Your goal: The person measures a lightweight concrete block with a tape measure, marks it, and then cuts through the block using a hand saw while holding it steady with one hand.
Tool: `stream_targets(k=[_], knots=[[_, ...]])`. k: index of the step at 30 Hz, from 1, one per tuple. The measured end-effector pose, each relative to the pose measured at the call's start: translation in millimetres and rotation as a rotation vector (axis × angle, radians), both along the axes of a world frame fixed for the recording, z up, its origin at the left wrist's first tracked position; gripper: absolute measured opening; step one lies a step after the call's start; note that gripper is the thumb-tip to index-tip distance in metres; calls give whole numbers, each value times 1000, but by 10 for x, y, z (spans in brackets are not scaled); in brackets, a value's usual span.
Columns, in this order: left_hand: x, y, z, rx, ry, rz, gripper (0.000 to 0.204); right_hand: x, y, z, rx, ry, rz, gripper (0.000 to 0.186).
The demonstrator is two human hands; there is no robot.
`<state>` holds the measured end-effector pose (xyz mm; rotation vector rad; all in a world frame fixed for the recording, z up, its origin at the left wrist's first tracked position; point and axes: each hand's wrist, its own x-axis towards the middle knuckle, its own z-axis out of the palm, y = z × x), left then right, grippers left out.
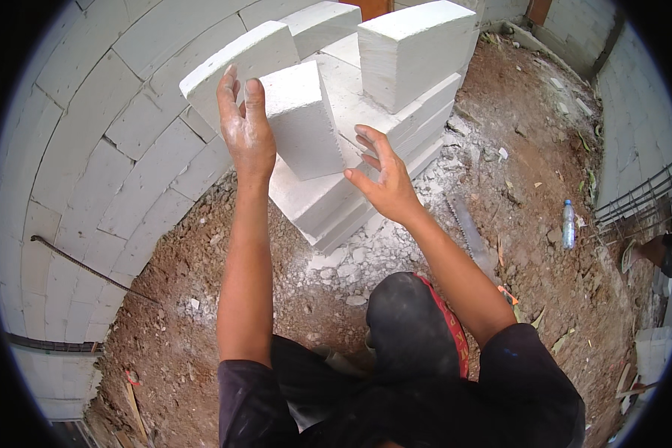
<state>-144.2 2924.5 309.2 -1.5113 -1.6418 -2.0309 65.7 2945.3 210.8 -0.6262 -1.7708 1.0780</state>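
Note:
A cut white lightweight concrete block [304, 131] stands tilted on top of a stack of the same blocks [328, 201]. My left hand [248, 138] is at its left side, dusty with white powder, fingers stretched upward and thumb apart. Whether it touches the block I cannot tell. My right hand [384, 177] is beside the block's lower right corner, its fingers spread and curved, with a small gap between them and the block. More white blocks stand on the stack: a long one [239, 63] behind my left hand and a large one [414, 60] at the far right.
A white block wall [119, 164] curves along the left, with a rebar rod [89, 267] sticking out near its base. On the rubble-strewn dirt to the right lie a handsaw [468, 231] and a plastic bottle [568, 225]. Another person's foot [632, 255] shows near rebar [646, 194] at the right edge.

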Motion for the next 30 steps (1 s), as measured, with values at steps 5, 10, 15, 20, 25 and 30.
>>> stream_targets(k=[5, 10, 15, 20, 25, 30], knots=[[-15, 238, 339, -542, -2, -192, 71, 1544, -347, -1876, -197, -365, -603, 54], [0, 192, 357, -566, -108, -216, 58, 3178, -1782, -2916, -292, -1152, -699, 64], [-65, 257, 331, -471, -146, -211, 51, 3479, -2265, -3154, -367, -1389, -615, 72], [-4, 313, 232, -489, 6, -122, 59, 2190, -1066, -1871, -48, -678, -720, 70], [-474, 225, 549, -659, 70, -32, 81, 370, -57, 1136, 622, -221, -182, 87], [-1331, 767, 1016, -740, 507, 99, 108, -698, 619, 1614, 873, -646, 31, 100]])
